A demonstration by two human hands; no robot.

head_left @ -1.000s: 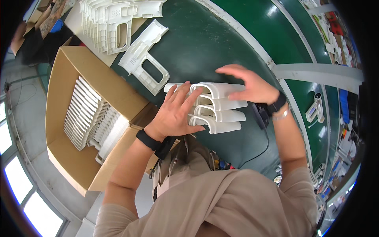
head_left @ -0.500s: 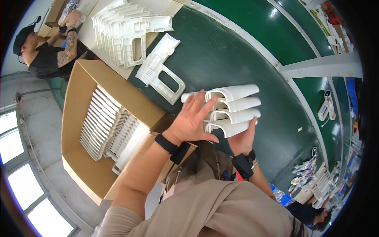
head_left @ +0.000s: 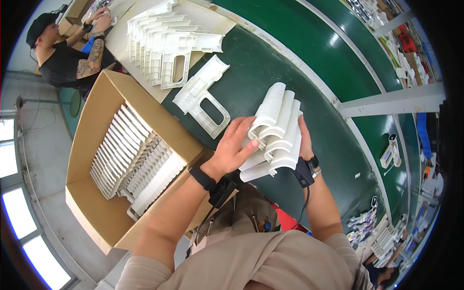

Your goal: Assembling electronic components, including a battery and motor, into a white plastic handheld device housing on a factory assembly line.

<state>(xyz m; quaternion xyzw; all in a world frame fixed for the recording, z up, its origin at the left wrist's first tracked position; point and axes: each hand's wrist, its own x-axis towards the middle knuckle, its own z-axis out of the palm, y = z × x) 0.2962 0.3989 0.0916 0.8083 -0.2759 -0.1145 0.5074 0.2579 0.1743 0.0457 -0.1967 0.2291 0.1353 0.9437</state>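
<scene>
Between my two hands is a stack of several nested white plastic housing halves (head_left: 279,130), held above the dark green tabletop with their curved ends tilted away from me. My left hand (head_left: 231,151) grips the left side of the stack, thumb along the near edges. On the opposite side my right hand (head_left: 305,140) clasps it, the fingers partly hidden behind the plastic. One loose housing half (head_left: 197,94) with a looped handle lies on the table beyond my left hand. Farther left, an overlapping row of matching housing halves (head_left: 162,55) rests on a pale board.
At my left an open cardboard box (head_left: 126,89) holds closely stacked white housing halves (head_left: 137,162). A co-worker (head_left: 65,60) handles something at the far left. Beyond the table's pale edge runs a green conveyor (head_left: 290,41), crossed by a white beam (head_left: 394,99); a white device (head_left: 389,153) sits at right.
The held stack has turned so its far ends point upward and away rather than to the right. My right hand has moved from beneath it to its right side.
</scene>
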